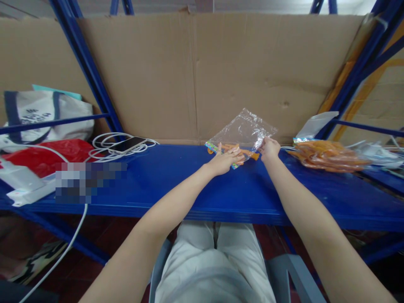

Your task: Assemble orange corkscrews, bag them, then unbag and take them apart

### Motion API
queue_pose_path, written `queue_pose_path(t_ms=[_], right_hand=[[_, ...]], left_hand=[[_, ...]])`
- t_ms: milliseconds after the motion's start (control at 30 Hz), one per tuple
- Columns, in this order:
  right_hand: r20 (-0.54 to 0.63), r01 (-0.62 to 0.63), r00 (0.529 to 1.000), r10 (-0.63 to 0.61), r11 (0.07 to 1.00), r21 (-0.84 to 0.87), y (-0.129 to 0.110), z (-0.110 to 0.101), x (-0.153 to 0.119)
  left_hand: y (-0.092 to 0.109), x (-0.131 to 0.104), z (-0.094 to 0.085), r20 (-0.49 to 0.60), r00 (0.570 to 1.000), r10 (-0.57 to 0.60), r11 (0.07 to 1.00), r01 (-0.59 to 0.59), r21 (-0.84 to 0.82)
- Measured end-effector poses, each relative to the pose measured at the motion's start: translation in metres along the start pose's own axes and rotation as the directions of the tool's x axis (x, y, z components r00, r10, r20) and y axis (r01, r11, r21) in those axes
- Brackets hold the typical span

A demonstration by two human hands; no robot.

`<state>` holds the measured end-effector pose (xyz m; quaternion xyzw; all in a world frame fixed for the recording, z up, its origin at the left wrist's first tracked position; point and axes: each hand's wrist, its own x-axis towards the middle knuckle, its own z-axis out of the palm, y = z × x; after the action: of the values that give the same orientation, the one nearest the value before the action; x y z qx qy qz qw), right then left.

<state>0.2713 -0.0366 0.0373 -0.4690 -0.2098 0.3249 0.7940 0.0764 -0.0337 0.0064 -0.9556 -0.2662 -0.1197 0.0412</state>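
Note:
A clear plastic bag (242, 126) with a colourful printed strip is in front of me, its upper part raised off the blue shelf. Under or inside it lies an orange plastic item (252, 154); its exact kind does not show. My left hand (224, 160) rests with fingers spread over the printed strip and the orange item. At the bag's right edge, my right hand (270, 149) pinches the film between closed fingers. The part of the orange item beneath my left hand is hidden.
Several bagged orange items (328, 155) lie stacked at the right. On the left are a phone (128, 144) on coiled white cable, a red bag (63, 153), a white power strip (31, 189) and a canvas bag (38, 113). Cardboard (221, 75) stands behind the blue shelf (158, 181).

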Motion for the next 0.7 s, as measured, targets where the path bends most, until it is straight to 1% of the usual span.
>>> queue_pose_path(t_ms=[133, 267, 400, 467, 533, 600, 633, 700], right_hand=[[0.027, -0.008, 1.000, 0.007, 1.000, 0.020, -0.001, 0.000, 0.001], [0.082, 0.041, 0.996, -0.046, 0.997, 0.059, 0.000, 0.002, 0.003], [0.162, 0.069, 0.984, -0.080, 0.995, 0.071, 0.001, 0.005, -0.002], [0.181, 0.068, 0.980, -0.078, 0.996, 0.061, 0.001, 0.006, -0.006], [0.192, 0.065, 0.979, -0.073, 0.997, 0.050, 0.001, 0.007, -0.008], [0.198, 0.066, 0.978, -0.072, 0.997, 0.037, 0.001, 0.007, -0.010], [0.199, 0.067, 0.977, -0.071, 0.997, 0.028, 0.001, 0.007, -0.011], [0.201, 0.072, 0.977, -0.072, 0.997, 0.007, 0.002, 0.007, -0.012]], left_hand=[[-0.001, -0.001, -0.014, -0.032, 0.999, -0.009, 1.000, 0.010, 0.021], [-0.010, -0.002, -0.031, -0.076, 0.997, -0.028, 0.999, 0.030, 0.030], [-0.027, -0.010, -0.050, -0.074, 0.993, -0.091, 0.992, 0.097, 0.083], [-0.040, -0.019, -0.056, -0.063, 0.983, -0.173, 0.976, 0.179, 0.123], [-0.056, -0.032, -0.058, -0.054, 0.955, -0.291, 0.945, 0.296, 0.139], [-0.074, -0.048, -0.056, -0.044, 0.905, -0.424, 0.894, 0.425, 0.139], [-0.083, -0.056, -0.053, -0.045, 0.869, -0.493, 0.859, 0.494, 0.135], [-0.099, -0.072, -0.046, -0.027, 0.782, -0.623, 0.775, 0.621, 0.117]])
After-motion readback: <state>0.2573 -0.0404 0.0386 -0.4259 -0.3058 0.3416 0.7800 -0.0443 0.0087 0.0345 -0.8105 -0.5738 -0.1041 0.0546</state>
